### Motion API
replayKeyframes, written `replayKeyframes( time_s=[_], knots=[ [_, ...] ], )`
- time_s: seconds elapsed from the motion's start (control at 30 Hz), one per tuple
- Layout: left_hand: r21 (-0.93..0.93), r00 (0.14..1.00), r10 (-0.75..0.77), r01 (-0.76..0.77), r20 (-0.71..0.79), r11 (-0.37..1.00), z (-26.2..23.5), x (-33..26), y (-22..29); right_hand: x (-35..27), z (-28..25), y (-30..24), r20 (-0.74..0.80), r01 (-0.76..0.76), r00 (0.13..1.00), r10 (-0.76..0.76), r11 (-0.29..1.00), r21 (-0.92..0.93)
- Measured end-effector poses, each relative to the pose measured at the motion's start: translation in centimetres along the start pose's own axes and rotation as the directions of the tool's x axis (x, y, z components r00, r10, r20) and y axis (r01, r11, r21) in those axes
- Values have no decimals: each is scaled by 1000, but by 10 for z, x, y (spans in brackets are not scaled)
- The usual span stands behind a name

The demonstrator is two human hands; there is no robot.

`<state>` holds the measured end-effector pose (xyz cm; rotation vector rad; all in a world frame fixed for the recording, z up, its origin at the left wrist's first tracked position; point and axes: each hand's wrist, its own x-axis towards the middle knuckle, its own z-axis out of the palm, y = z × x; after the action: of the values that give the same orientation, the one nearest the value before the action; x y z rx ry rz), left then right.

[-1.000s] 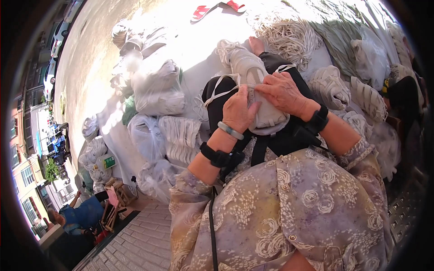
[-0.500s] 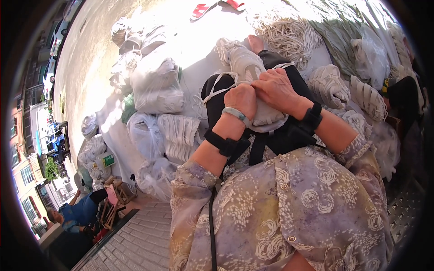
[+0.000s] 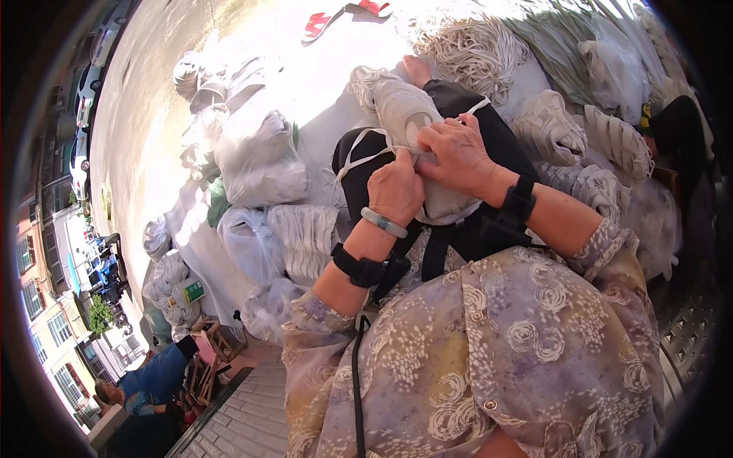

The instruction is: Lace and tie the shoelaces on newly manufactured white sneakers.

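Observation:
A stack of nested off-white shoe uppers lies across my lap, with its near end partly covered by my hands. My left hand is closed in a pinch on a white shoelace, whose loop trails over my dark left trouser leg. Close beside it, my right hand bends its fingers over the nearest upper, thumb and forefinger pinched at the eyelet edge. What sits between those right fingertips is too small to make out. Another length of white lace shows past the right knuckles.
A heap of loose white laces lies ahead. Stacks of uppers stand at my right, and plastic-wrapped bundles at my left. Red-strapped sandals lie farther off. Another person sits at lower left.
My left hand has drawn slightly left and down, apart from the right hand. The right fingers have lifted and curled over the upper. The whole view has shifted a little.

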<state>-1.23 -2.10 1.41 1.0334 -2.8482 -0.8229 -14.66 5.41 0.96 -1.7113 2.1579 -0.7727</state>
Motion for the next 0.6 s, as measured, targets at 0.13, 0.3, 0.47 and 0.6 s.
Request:
replayKeyframes(
  time_s=[0.13, 0.3, 0.47, 0.6],
  knots=[
    [-39, 999, 46, -45, 6, 998, -1, -1, -3, -2, 6, -1, -1, 41, 999, -41, 995, -87],
    [-13, 991, 131, -131, -4, 991, 2, 3, -9, -1, 12, 2, -38, 69, 997, -72, 995, -68],
    [-55, 990, 122, -119, 66, 991, 2, 9, -14, -1, 23, 6, -81, 89, 992, -92, 995, -37],
    [-95, 977, 196, -188, 81, 978, 3, 15, -22, -2, 27, 7, -111, 118, 987, -120, 993, -26]
  ],
)
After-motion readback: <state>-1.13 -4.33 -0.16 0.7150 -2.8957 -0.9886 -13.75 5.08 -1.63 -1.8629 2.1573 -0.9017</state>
